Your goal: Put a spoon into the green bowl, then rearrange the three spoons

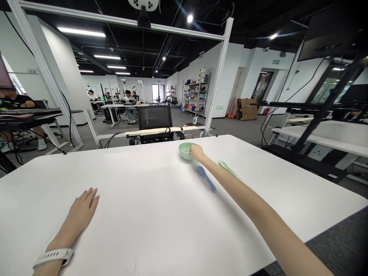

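Observation:
My left hand [83, 208] lies flat on the white table [138, 180] near the near left, fingers slightly spread and nothing in it. A white wristband [53, 257] circles that wrist. My right arm stretches across the table, and my right hand [197, 152] rests at the rim of a pale green bowl [185, 151], its fingers hidden at the rim. Below the bowl lies a blue plastic spoon [206, 178]. A pale green plastic spoon [228, 169] lies just beyond my right forearm, which hides part of it.
Beyond the table's far edge stand a black office chair [155, 122] and a white metal frame [221, 76]. A seated person [17, 103] works at a desk on the left. A black rack [324, 115] stands to the right. Shelves and further desks fill the room behind.

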Demonstrator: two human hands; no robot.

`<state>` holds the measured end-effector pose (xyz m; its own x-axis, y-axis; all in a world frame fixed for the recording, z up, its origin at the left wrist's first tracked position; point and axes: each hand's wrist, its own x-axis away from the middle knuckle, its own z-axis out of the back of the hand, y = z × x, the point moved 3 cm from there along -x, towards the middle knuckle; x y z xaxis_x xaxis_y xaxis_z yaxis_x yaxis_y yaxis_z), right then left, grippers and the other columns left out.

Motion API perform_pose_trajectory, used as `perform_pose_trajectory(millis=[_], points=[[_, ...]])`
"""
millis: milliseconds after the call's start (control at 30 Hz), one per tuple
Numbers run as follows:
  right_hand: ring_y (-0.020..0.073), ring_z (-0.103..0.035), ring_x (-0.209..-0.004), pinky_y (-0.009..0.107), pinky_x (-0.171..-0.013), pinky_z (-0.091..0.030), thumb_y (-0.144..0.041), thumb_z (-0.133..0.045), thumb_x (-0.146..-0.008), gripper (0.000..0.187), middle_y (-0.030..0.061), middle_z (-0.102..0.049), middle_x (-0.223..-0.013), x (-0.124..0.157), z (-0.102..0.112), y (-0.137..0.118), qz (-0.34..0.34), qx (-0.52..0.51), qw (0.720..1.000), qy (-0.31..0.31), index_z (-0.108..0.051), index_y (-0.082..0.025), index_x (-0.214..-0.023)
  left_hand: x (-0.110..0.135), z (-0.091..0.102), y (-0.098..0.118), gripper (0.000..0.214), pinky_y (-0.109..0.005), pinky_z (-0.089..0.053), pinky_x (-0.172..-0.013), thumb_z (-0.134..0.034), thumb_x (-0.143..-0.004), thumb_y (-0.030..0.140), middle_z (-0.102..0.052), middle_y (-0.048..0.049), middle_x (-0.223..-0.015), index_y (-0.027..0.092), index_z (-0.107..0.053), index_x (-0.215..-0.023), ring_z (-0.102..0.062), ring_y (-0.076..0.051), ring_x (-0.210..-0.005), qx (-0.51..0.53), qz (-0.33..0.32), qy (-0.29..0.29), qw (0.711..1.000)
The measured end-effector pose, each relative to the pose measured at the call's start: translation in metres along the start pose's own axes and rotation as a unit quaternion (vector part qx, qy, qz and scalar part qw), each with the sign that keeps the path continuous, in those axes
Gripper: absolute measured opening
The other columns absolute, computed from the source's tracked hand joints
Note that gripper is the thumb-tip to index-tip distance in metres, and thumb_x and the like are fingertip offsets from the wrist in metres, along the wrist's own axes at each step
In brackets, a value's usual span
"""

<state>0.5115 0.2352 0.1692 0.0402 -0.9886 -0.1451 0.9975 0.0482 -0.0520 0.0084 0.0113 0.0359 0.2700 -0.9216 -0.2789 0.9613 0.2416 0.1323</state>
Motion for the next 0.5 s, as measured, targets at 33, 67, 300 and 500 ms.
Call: perform_pose_trajectory(millis=[33, 67, 300, 500], points=[[0.0326, -0.075, -0.118, 0.032, -0.094, -0.052, -0.013, -0.059, -0.099, 0.031, 0.0264, -0.079, -0.123, -0.001, -0.001, 0.0, -0.002, -0.004, 1.0, -0.001, -0.08, -0.006, -0.121, 0.0, 0.001, 0.0, 0.073, -0.053, -0.044, -0.125, -0.026, -0.097, 0.046, -0.061, -0.019, -0.161, 0.01, -0.064, -0.148, -0.054, -0.034, -0.152, -0.004, 0.0, 0.0, 1.0], [0.0327, -0.075, -0.119, 0.032, -0.094, -0.052, -0.013, -0.059, -0.1, 0.03, 0.0262, -0.079, -0.124, -0.002, -0.002, 0.001, -0.003, -0.008, 1.0, -0.002, -0.08, -0.006, -0.121, 0.0, 0.002, 0.0, 0.071, -0.053, -0.045, -0.124, -0.028, -0.098, 0.046, -0.062, -0.0181, -0.16, 0.011, -0.065, -0.147, -0.055, -0.034, -0.152, -0.007, 0.0, 0.002, 1.0], [0.0325, -0.07, -0.128, 0.035, -0.104, -0.048, -0.012, -0.05, -0.101, 0.04, 0.0234, -0.079, -0.127, 0.005, 0.011, 0.017, 0.015, -0.04, 0.999, 0.033, -0.079, -0.008, -0.128, 0.0, 0.004, 0.001, 0.073, -0.054, -0.045, -0.125, -0.027, -0.098, 0.045, -0.061, -0.0211, -0.161, 0.007, -0.064, -0.148, -0.054, -0.035, -0.153, -0.004, -0.006, -0.005, 1.0], [0.0294, -0.065, -0.132, 0.04, -0.114, -0.045, -0.01, -0.04, -0.103, 0.049, 0.0208, -0.073, -0.141, 0.043, -0.002, 0.062, 0.055, -0.129, 0.979, 0.147, -0.07, -0.007, -0.141, 0.0, 0.001, 0.003, 0.074, -0.054, -0.043, -0.126, -0.026, -0.096, 0.046, -0.063, -0.0204, -0.159, 0.008, -0.064, -0.147, -0.054, -0.035, -0.152, 0.012, 0.005, 0.006, 1.0]])
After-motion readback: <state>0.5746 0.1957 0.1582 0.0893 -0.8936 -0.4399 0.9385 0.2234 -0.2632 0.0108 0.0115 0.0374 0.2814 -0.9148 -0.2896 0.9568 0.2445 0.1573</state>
